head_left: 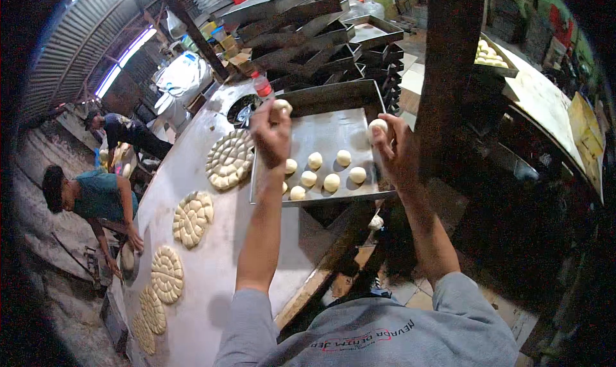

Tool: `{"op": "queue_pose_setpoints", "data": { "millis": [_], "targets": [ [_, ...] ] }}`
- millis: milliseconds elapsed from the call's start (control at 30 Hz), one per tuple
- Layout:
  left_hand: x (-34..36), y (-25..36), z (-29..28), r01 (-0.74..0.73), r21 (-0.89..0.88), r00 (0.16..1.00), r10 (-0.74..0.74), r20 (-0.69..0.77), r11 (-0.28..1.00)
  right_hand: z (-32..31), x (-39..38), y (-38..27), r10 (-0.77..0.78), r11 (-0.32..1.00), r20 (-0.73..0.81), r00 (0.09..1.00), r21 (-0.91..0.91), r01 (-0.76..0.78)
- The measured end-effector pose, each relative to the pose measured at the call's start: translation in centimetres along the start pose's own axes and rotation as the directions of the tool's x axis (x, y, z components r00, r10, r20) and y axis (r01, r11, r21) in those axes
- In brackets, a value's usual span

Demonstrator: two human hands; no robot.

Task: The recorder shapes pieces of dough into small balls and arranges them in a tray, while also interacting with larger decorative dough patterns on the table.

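My left hand (269,132) grips a pale dough ball (282,107) above the left side of a metal tray (340,97). My right hand (394,142) has its fingers around another dough ball (377,128) at the tray's right side. Several round dough balls (331,182) lie spread over the tray's lower half, some partly hidden behind my left arm. The tray rests on a pale work table (250,290). To its left, several flat rounds of cut dough (228,158) run in a curved row along the table.
Stacked dark trays (289,39) stand behind, near a red-capped bottle (262,84). A wooden post (449,65) rises at right, beside another tray of dough balls (491,62) and a pale table (545,110). Two co-workers (90,197) bend over their work at left.
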State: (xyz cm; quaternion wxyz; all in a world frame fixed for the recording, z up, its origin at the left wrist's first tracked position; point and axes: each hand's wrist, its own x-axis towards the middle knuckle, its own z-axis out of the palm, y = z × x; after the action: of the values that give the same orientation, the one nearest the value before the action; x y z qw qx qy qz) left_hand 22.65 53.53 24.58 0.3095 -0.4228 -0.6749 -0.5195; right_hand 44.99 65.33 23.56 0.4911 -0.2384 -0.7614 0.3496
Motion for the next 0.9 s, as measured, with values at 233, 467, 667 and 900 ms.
{"op": "queue_pose_setpoints", "data": {
  "millis": [233,467,667,900],
  "targets": [
    [-11.7,-5.0,1.9,0.302,0.070,0.905,-0.309,0.292,0.951,3.0,-7.2,5.5,-0.229,0.972,-0.012,0.973,-0.047,0.229],
    [-27.3,-1.7,-20.1,0.909,0.098,0.408,-0.913,-0.001,0.406,13.6,-25.7,-0.8,0.067,0.839,0.728,0.682,0.329,-0.433],
    [-32.5,-2.8,-34.9,0.899,0.353,0.367,-0.884,-0.289,0.257,22.0,-32.2,-1.1,-0.251,0.907,0.793,0.556,0.393,-0.151],
    [-30.6,-26.4,-40.1,0.908,0.279,0.400,-0.839,-0.368,0.311,23.6,-33.0,-1.4,-0.175,0.982,0.762,0.623,0.089,0.167]
  ]
}}
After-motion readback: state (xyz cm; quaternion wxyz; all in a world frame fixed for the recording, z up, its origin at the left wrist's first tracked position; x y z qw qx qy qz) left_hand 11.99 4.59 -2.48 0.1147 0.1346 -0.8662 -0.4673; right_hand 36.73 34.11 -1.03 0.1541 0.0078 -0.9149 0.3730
